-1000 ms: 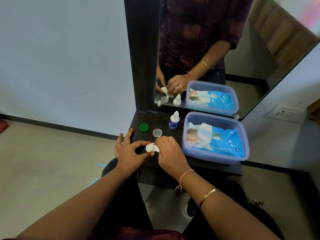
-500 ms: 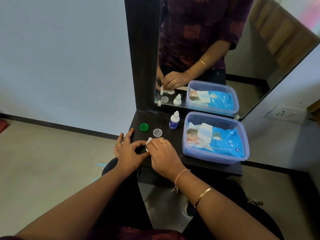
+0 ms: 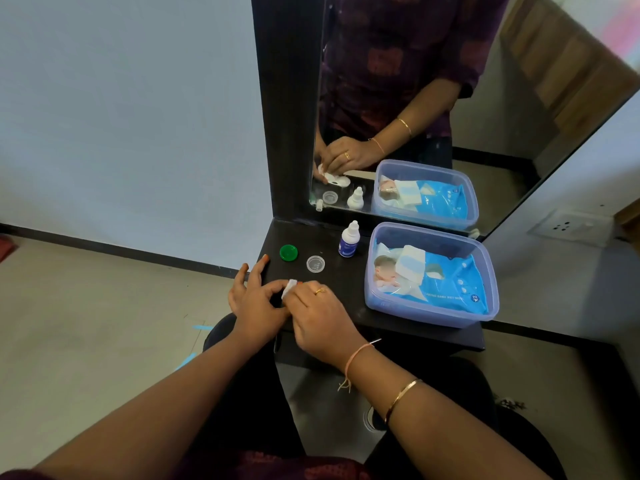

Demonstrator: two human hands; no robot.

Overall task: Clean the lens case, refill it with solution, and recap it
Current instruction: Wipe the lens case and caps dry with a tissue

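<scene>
**Lens case mostly hidden under two pinching hands**

A mirror (image 3: 450, 81) stands at 12 o'clock, cut off at the top. On the black shelf (image 3: 349, 282) below it, a blue tub (image 3: 429, 318) holding a wet-wipes pack (image 3: 450, 282) sits at 2 o'clock from the hands. The left hand (image 3: 254, 303) pinches with thumb and forefinger, its other fingers spread. The right hand (image 3: 318, 320) curls around a white wipe (image 3: 289, 287). The solution bottle (image 3: 348, 241) stands at 1 o'clock, with the green cap (image 3: 288, 252) and clear cap (image 3: 315, 264) at 12. The lens case (image 3: 337, 181) shows only as a white reflection, so the left hand's grip on it is hard to confirm.
</scene>
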